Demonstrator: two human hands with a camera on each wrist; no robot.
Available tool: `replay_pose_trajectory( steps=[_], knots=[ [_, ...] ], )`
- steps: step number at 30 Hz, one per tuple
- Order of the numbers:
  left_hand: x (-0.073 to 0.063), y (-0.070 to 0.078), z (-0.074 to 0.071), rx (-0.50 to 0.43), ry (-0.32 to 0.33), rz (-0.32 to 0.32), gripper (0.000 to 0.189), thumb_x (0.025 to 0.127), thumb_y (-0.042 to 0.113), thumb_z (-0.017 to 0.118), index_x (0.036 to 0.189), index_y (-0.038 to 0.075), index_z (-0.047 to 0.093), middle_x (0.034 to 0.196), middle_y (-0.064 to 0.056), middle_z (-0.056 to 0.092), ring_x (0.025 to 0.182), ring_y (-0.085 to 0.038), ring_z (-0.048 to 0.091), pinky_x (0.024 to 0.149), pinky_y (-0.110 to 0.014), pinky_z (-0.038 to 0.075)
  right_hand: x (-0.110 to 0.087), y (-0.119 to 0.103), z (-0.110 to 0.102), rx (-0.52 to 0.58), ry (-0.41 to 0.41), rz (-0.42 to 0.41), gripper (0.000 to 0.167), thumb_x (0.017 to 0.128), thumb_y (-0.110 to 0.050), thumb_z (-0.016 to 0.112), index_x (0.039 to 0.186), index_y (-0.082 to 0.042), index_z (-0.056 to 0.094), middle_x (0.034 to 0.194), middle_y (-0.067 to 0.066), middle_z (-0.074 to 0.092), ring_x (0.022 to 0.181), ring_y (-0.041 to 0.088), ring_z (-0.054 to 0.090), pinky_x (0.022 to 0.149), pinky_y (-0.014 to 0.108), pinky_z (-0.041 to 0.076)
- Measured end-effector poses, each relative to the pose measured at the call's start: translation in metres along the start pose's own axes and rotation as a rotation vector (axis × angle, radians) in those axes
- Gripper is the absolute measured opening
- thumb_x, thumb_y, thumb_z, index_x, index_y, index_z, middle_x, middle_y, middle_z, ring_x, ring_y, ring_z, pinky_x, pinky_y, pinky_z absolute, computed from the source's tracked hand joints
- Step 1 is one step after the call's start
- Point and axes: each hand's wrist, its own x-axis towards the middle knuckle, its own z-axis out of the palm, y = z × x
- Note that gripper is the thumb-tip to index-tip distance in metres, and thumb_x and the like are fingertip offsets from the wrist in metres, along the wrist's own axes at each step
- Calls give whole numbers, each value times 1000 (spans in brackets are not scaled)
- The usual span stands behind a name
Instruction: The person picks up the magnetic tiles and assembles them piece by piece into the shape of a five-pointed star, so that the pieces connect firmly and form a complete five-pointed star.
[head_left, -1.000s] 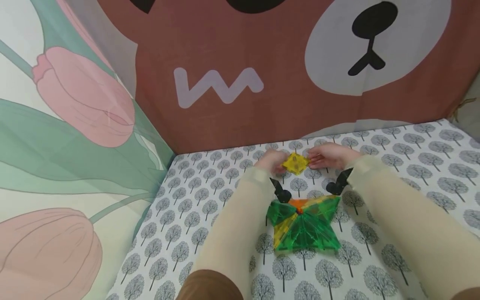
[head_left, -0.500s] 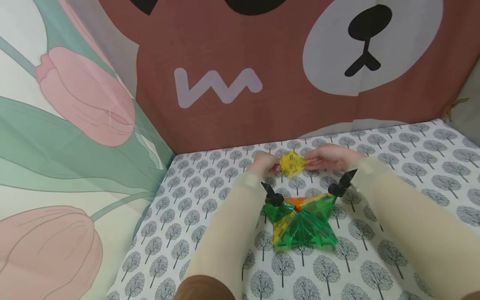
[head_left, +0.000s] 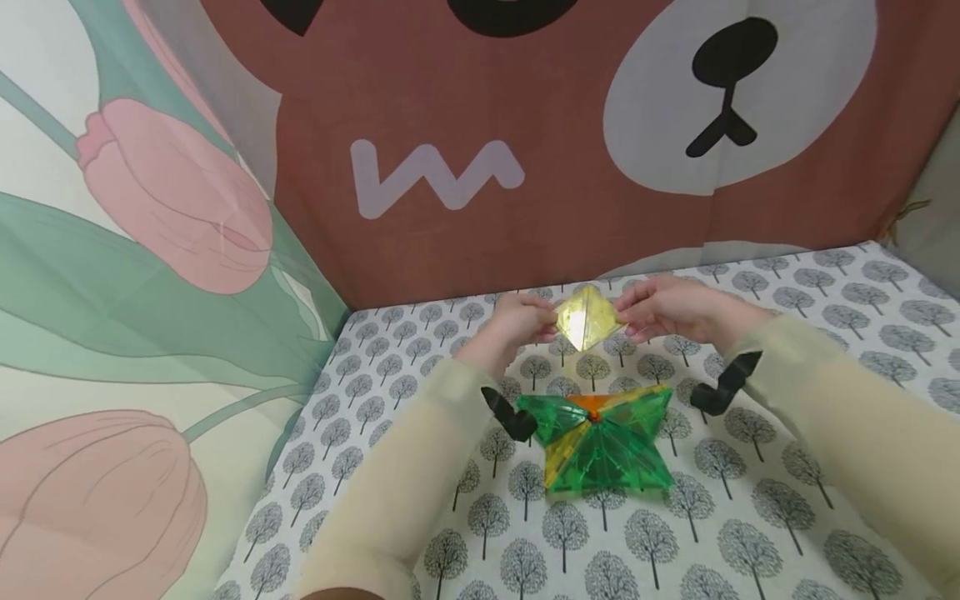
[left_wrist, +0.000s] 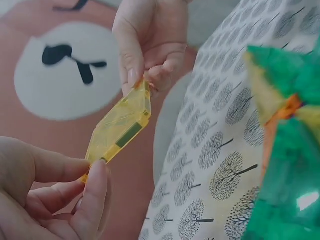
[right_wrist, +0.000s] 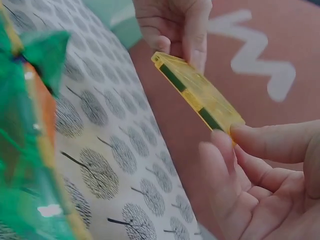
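My left hand (head_left: pixel 519 321) and right hand (head_left: pixel 663 310) hold a see-through yellow magnetic tile piece (head_left: pixel 587 319) between them, one at each end, above the cloth. In the head view the piece is diamond-shaped, with a line down its middle and a bright glare. Thumb and fingers of the left hand (left_wrist: pixel 60 190) pinch one corner of the yellow piece (left_wrist: pixel 117 122). At the opposite corner, the right hand (right_wrist: pixel 270 172) pinches with thumb and fingers. Dark strips show along the edge of the yellow piece (right_wrist: pixel 195 92). Nearer to me lies a star-shaped magnetic tile build (head_left: pixel 611 454), green, yellow and orange, raised at its centre.
A white cloth (head_left: pixel 491 517) printed with grey trees covers the table. Behind it hangs a brown bear-print curtain (head_left: pixel 450 258). At the left hangs a tulip-print curtain (head_left: pixel 225 350). Dark straps with knobs (head_left: pixel 723 387) hang at both wrists, near the star-shaped build.
The yellow piece has turned and now shows a bright face with a middle line. Both hands have risen slightly, and the forearms have spread apart. The star-shaped build stays on the cloth.
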Motion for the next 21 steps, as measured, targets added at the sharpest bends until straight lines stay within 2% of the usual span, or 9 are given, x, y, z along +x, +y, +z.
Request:
replay_pose_trajectory(
  steps=[5, 8, 13, 17, 21],
  knots=[
    [-22, -3, -10, 28, -107, -16, 20, 95, -1, 63, 115, -4, 66, 99, -16, 68, 89, -30, 70, 78, -36, 59, -18, 0, 11, -77, 1, -3, 26, 92, -9, 69, 112, 5, 60, 95, 8, 61, 70, 13, 57, 66, 29, 53],
    [-27, -9, -15, 74, -162, -30, 16, 95, 1, 64, 110, -1, 67, 99, -15, 70, 91, -30, 70, 84, -44, 57, -22, 4, 16, -85, -10, -5, 20, 90, -7, 71, 106, 2, 63, 93, 7, 62, 65, 11, 52, 63, 27, 51],
    [-22, -27, -22, 213, -239, -15, 14, 94, 7, 68, 108, 5, 70, 100, -7, 70, 97, -29, 68, 92, -48, 52, -19, 14, 21, -95, -41, -12, 15, 90, -8, 72, 102, -1, 67, 88, 4, 63, 61, 11, 50, 58, 26, 48],
    [-14, -40, -23, 341, -267, 10, 16, 92, 12, 71, 108, 10, 72, 105, -2, 68, 101, -27, 66, 95, -44, 50, -13, 23, 25, -80, -70, 19, 14, 90, -7, 72, 102, -1, 67, 86, 3, 63, 58, 11, 50, 56, 27, 47],
    [-8, -48, -19, 427, -262, 33, 16, 90, 14, 73, 105, 11, 74, 112, 3, 65, 99, -17, 61, 90, -38, 50, -5, 31, 27, -72, -101, 54, 7, 90, -5, 70, 97, -4, 68, 83, 3, 64, 56, 10, 48, 53, 25, 44]
  ],
)
